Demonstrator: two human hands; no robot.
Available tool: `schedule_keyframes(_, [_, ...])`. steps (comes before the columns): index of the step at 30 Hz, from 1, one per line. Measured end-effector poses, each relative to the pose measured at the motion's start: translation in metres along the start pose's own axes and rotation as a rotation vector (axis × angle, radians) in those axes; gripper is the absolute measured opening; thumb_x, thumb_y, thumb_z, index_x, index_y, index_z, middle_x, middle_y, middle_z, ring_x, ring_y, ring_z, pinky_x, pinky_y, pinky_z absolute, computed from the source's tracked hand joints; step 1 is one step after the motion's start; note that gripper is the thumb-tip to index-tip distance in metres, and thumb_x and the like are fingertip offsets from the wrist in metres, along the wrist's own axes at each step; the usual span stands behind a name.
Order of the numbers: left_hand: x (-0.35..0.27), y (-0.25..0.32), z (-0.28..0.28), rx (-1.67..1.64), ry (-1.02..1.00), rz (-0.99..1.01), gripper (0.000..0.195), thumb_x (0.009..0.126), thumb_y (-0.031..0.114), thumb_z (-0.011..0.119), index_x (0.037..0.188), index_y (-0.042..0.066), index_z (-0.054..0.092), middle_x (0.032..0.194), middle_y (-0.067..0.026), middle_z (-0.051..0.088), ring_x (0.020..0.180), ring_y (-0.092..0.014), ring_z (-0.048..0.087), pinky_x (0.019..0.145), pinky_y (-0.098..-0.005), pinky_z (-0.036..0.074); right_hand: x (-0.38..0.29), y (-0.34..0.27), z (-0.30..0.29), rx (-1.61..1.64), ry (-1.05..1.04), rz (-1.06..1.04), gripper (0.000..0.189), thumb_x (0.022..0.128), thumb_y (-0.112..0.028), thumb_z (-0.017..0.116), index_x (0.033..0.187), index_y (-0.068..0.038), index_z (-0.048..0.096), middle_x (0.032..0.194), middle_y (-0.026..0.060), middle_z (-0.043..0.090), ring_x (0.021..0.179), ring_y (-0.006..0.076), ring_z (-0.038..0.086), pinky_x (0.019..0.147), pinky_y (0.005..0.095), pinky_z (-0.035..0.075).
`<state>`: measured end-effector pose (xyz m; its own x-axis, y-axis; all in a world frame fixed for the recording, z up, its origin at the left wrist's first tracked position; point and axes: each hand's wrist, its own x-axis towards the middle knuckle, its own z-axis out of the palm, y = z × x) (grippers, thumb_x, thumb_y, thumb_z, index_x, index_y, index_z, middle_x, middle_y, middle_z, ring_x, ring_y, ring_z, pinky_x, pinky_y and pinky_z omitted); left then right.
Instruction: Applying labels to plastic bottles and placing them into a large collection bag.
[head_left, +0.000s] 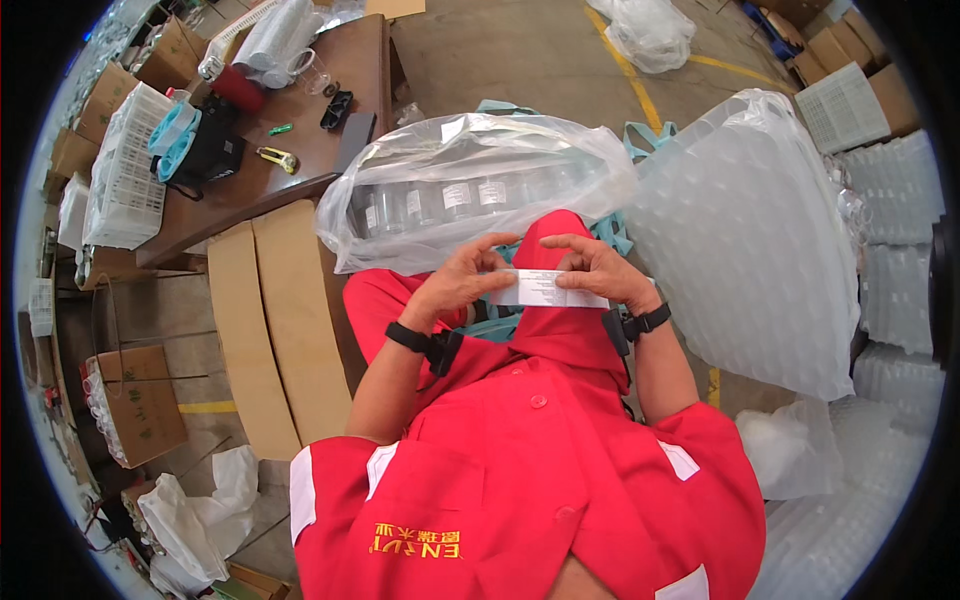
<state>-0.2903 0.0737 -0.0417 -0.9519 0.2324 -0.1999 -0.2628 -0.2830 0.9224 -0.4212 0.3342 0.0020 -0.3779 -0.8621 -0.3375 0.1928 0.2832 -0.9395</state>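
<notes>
A white strip of printed labels (538, 288) is stretched between my two hands above my lap. My left hand (474, 271) pinches its left part with thumb and fingers. Near the middle of the strip, the thumb of my right hand (598, 268) presses on its face, with the index finger raised. Just beyond my knees lies an open clear plastic bag (600, 161). Inside it stands a row of clear jars (424, 206), several of them bearing white labels with writing.
A large bag of clear containers (750, 240) stands at the right. On the brown table (315, 67) at the left are a utility knife (279, 159), a red flask (234, 86) and a black bag (206, 154). Cardboard (281, 330) lies by my left leg.
</notes>
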Motion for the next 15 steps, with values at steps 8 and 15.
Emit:
schedule_keyframes(8, [-0.004,0.004,-0.010,0.210,0.118,0.004,0.058,0.095,0.002,0.072,0.149,0.004,0.050,0.091,-0.0002,0.067,0.080,-0.006,0.060,0.070,-0.0236,0.048,-0.005,0.002,0.004,0.046,0.052,-0.018,0.061,0.093,-0.008,0.072,0.150,-0.006,0.050,0.090,-0.0010,0.067,0.080,0.0057,0.058,0.071,0.0237,0.046])
schedule_keyframes(15, [0.000,-0.037,0.006,0.854,0.567,0.487,0.055,0.092,0.008,0.076,0.142,-0.001,0.054,0.098,-0.0095,0.073,0.086,-0.017,0.070,0.080,-0.0294,0.056,0.008,0.012,0.013,-0.001,0.069,-0.046,0.060,0.092,-0.008,0.073,0.149,-0.005,0.051,0.088,-0.0004,0.067,0.080,0.0057,0.058,0.072,0.0240,0.047])
